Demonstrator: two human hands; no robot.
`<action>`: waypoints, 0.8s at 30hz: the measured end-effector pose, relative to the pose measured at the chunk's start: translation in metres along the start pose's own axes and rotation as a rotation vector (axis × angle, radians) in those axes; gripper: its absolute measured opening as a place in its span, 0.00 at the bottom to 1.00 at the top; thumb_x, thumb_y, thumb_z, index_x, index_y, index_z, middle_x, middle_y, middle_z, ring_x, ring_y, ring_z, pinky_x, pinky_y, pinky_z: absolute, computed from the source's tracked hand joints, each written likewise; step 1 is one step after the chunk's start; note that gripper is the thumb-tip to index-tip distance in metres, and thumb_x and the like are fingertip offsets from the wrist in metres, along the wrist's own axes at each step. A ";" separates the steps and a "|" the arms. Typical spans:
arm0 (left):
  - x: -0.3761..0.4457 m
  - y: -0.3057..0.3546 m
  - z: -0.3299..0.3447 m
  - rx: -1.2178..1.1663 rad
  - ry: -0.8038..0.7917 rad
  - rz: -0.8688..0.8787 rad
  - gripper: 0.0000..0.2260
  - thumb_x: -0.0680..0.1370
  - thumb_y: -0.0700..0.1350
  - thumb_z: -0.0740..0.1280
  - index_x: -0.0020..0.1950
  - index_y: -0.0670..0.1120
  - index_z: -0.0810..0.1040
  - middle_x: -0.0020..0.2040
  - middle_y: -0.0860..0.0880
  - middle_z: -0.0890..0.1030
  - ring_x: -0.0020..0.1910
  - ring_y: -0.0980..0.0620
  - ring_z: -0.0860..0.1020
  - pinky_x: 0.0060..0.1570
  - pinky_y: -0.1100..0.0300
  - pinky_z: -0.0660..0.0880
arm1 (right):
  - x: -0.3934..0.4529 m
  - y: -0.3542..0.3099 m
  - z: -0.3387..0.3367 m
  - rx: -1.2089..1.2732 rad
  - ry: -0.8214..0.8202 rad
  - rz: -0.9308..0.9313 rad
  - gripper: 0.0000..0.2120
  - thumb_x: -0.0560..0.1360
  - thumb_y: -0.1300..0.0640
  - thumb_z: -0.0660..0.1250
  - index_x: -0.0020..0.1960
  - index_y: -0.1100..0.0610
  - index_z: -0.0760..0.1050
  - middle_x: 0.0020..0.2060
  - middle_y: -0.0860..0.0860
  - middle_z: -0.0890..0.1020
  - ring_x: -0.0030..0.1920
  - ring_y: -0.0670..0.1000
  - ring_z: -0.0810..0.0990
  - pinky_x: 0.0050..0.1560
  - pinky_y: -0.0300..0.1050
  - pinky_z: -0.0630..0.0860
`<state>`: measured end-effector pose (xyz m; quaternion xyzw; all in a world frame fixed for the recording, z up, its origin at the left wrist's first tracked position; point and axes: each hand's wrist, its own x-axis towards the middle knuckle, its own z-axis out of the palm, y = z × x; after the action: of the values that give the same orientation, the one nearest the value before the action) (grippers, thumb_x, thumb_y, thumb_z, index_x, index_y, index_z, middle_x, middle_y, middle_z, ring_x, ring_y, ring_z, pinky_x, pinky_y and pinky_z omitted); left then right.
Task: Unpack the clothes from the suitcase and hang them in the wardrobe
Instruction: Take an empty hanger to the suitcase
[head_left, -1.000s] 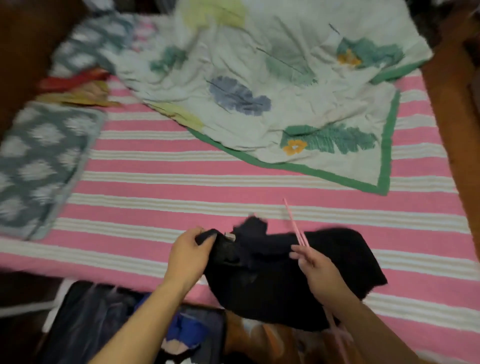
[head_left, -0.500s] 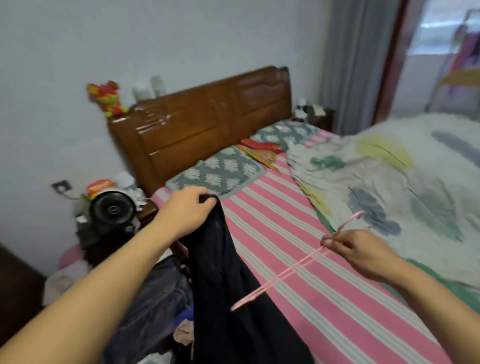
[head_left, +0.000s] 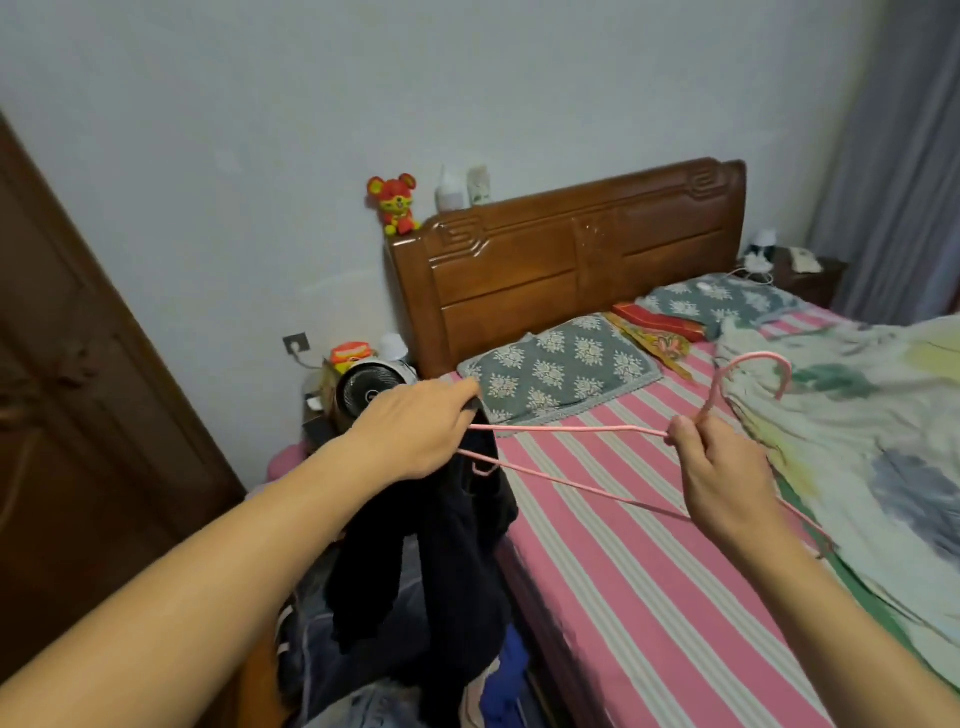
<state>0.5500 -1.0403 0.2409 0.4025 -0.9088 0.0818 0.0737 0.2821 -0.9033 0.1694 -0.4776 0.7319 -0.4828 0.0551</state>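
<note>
My left hand (head_left: 415, 434) grips the top of a dark navy garment (head_left: 447, 561), which hangs down beside the bed. My right hand (head_left: 719, 478) pinches a pink wire hanger (head_left: 571, 428) at its neck, with the hook curving up above the bedspread. One end of the hanger reaches into the garment just under my left hand. Below the garment lies the open suitcase (head_left: 332, 639) with more clothes in it, among them something blue. A dark wooden wardrobe door (head_left: 78, 415) stands at the left.
The bed has a pink striped sheet (head_left: 649, 597), a wooden headboard (head_left: 571, 270), two grey patterned pillows (head_left: 561, 369) and a crumpled leaf-print quilt (head_left: 872, 441). A small fan (head_left: 369, 389) sits on the bedside stand between bed and wardrobe.
The garment came off the bed and now hangs from my left hand. My view swung up toward the headboard. The hanger's end has moved into the garment near my left hand.
</note>
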 end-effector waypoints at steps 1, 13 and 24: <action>0.000 0.001 -0.005 0.058 0.029 0.018 0.06 0.85 0.56 0.52 0.50 0.56 0.62 0.55 0.47 0.80 0.54 0.39 0.79 0.43 0.48 0.73 | 0.003 0.000 -0.005 -0.003 0.028 -0.008 0.16 0.83 0.52 0.58 0.43 0.58 0.78 0.33 0.49 0.77 0.36 0.52 0.75 0.37 0.52 0.68; 0.046 0.126 -0.053 0.174 0.246 0.232 0.14 0.84 0.60 0.48 0.56 0.54 0.68 0.43 0.55 0.67 0.39 0.45 0.79 0.33 0.52 0.74 | 0.023 0.011 -0.118 -0.162 0.219 -0.159 0.17 0.83 0.49 0.57 0.41 0.56 0.74 0.33 0.54 0.77 0.34 0.58 0.74 0.35 0.53 0.68; 0.110 0.276 -0.055 -0.217 0.076 0.338 0.16 0.86 0.57 0.49 0.59 0.53 0.73 0.50 0.52 0.70 0.51 0.46 0.76 0.49 0.48 0.73 | 0.001 0.069 -0.261 -0.313 0.428 -0.083 0.14 0.81 0.51 0.60 0.39 0.54 0.74 0.33 0.56 0.77 0.35 0.60 0.73 0.36 0.50 0.64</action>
<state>0.2750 -0.9247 0.2920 0.2306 -0.9634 0.0100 0.1362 0.0958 -0.7276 0.2550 -0.3969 0.7725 -0.4556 -0.1951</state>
